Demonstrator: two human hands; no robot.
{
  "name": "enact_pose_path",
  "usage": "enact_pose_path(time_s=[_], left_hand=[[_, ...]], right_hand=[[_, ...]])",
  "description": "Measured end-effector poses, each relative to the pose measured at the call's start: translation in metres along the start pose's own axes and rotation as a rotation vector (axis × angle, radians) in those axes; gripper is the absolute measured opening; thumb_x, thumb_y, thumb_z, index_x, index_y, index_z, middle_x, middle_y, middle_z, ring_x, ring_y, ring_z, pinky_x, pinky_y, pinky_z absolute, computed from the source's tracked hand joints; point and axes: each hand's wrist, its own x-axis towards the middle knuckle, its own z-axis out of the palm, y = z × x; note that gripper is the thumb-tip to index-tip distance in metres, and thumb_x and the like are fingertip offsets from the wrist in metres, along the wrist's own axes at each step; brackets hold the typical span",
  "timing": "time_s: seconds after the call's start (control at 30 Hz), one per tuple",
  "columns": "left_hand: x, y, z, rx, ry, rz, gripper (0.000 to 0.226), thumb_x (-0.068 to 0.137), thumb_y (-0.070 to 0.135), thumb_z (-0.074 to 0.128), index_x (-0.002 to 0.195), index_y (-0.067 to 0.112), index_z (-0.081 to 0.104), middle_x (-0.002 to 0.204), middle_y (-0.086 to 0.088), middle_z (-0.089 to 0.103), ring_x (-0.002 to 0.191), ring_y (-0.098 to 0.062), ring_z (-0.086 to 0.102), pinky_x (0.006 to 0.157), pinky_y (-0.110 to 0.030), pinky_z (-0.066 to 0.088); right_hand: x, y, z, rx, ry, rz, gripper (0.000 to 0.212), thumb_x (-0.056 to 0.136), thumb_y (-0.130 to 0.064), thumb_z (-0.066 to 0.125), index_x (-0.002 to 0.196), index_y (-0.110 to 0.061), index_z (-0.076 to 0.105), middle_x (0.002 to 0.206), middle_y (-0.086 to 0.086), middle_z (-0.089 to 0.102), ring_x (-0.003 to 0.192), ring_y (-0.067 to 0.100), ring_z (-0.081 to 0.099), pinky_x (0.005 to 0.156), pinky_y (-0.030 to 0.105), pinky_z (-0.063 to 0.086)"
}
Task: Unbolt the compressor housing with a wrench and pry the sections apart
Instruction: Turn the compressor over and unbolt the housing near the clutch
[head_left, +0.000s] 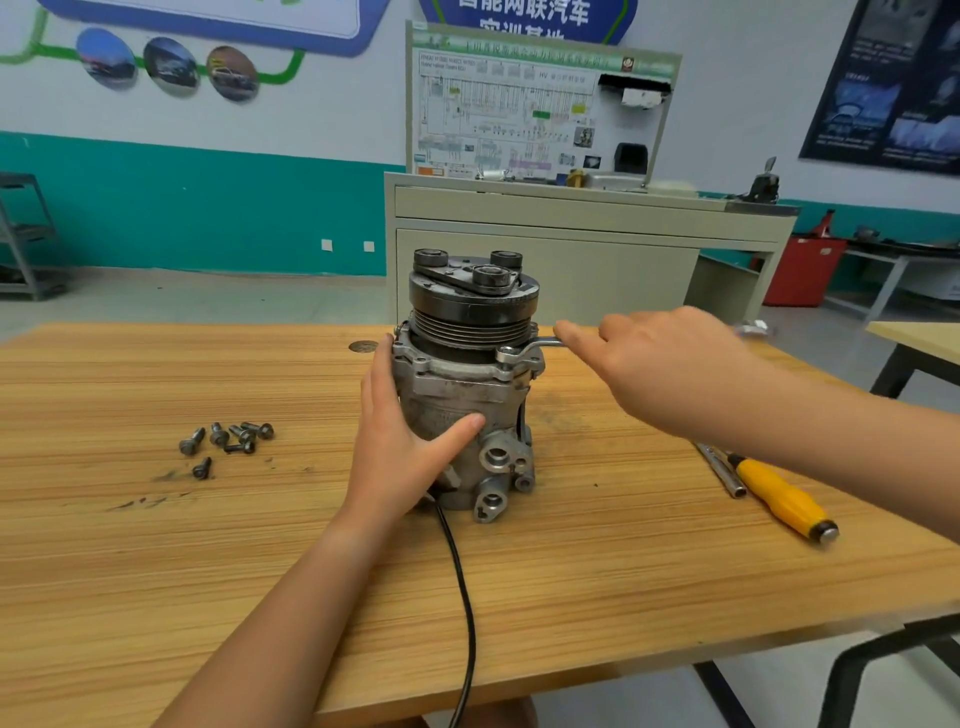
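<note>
A grey metal compressor (457, 395) stands upright on the wooden table (156, 545), its black pulley (472, 301) on top. My left hand (400, 441) grips the housing from the left, thumb across the front. A ring wrench (524, 351) sits on a bolt at the housing's upper right flange. My right hand (660, 358) holds the wrench shaft from above, fingers curled over it, index finger stretched along it toward the compressor. Most of the shaft is hidden under the hand.
Several loose bolts (228, 441) lie left of the compressor. A yellow-handled screwdriver (779, 493) and a metal rod (722, 470) lie at the right. A black cable (462, 597) runs from the compressor over the front edge. A cabinet (571, 244) stands behind.
</note>
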Motion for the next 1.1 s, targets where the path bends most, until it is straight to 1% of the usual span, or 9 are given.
enact_pose_path(time_s=[0.07,0.2,0.33,0.43,0.57,0.67,0.83,0.97,1.1], left_hand=[[-0.001,-0.001,0.001,-0.008,0.01,0.009,0.113,0.062,0.053,0.075,0.147,0.04,0.002,0.135,0.026,0.016,0.13,0.003,0.021,0.105,-0.026,0.024],[-0.005,-0.001,0.005,-0.019,0.041,0.014,0.108,0.059,0.064,0.068,0.143,0.043,0.002,0.137,0.022,0.017,0.133,0.0,0.021,0.108,-0.029,0.024],[-0.009,-0.003,0.004,-0.005,0.046,0.022,0.102,0.06,0.065,0.064,0.14,0.042,0.005,0.142,0.014,0.021,0.137,-0.012,0.027,0.112,-0.039,0.03],[-0.011,-0.008,0.003,0.04,0.043,0.018,0.105,0.063,0.065,0.063,0.146,0.032,0.008,0.149,0.003,0.022,0.137,-0.017,0.028,0.111,-0.046,0.033],[-0.012,-0.008,0.006,0.083,0.065,0.011,0.104,0.07,0.051,0.07,0.149,0.022,0.009,0.15,-0.002,0.023,0.138,-0.017,0.026,0.113,-0.045,0.029],[-0.013,-0.008,0.007,0.118,0.081,0.019,0.102,0.073,0.041,0.074,0.149,0.021,0.01,0.15,-0.004,0.024,0.138,-0.019,0.027,0.112,-0.047,0.031],[-0.016,-0.007,0.005,0.12,0.067,0.008,0.105,0.067,0.063,0.061,0.149,0.026,0.007,0.152,0.001,0.02,0.136,-0.017,0.03,0.11,-0.047,0.034],[-0.016,-0.01,0.002,0.115,0.048,0.021,0.103,0.067,0.064,0.059,0.148,0.026,0.009,0.15,0.0,0.021,0.131,-0.017,0.037,0.105,-0.047,0.039],[-0.016,-0.009,0.002,0.113,0.052,0.032,0.101,0.067,0.063,0.059,0.147,0.027,0.01,0.149,0.0,0.022,0.127,-0.016,0.039,0.103,-0.044,0.042]], right_hand=[[0.009,0.008,0.007,-0.001,0.038,-0.016,0.046,0.087,0.0,0.044,0.129,-0.015,0.031,0.067,-0.002,0.036,0.053,0.014,0.036,0.043,0.026,0.025],[0.029,0.007,0.028,0.037,0.196,-0.034,0.033,0.084,0.01,0.046,0.115,-0.001,0.052,0.092,0.015,0.063,0.081,0.03,0.06,0.078,0.039,0.047],[0.037,-0.002,0.039,0.161,0.476,0.016,0.03,0.062,0.023,0.058,0.084,0.005,0.065,0.069,0.017,0.064,0.058,0.028,0.062,0.069,0.04,0.052],[0.023,-0.004,0.04,0.385,0.5,0.114,0.04,0.074,0.016,0.059,0.112,0.003,0.063,0.073,0.018,0.067,0.06,0.029,0.063,0.064,0.043,0.051],[-0.008,-0.003,0.031,0.669,0.407,0.296,0.042,0.096,-0.015,0.044,0.137,-0.017,0.042,0.08,0.01,0.063,0.066,0.027,0.055,0.054,0.03,0.036],[-0.02,-0.006,0.026,0.558,0.328,0.211,0.041,0.098,-0.022,0.035,0.14,-0.024,0.036,0.088,0.007,0.062,0.074,0.028,0.056,0.056,0.031,0.037],[-0.015,-0.011,0.018,0.511,0.178,0.133,0.045,0.097,-0.016,0.034,0.14,-0.028,0.033,0.096,0.004,0.061,0.086,0.028,0.056,0.06,0.032,0.038],[-0.015,-0.011,0.004,0.312,0.106,0.073,0.049,0.094,-0.01,0.035,0.14,-0.023,0.028,0.082,0.002,0.047,0.068,0.022,0.04,0.048,0.028,0.025],[-0.015,-0.025,-0.025,0.09,-0.024,-0.004,0.037,0.088,0.004,0.039,0.124,-0.004,0.037,0.063,0.004,0.022,0.052,0.021,0.03,0.039,0.025,0.019]])
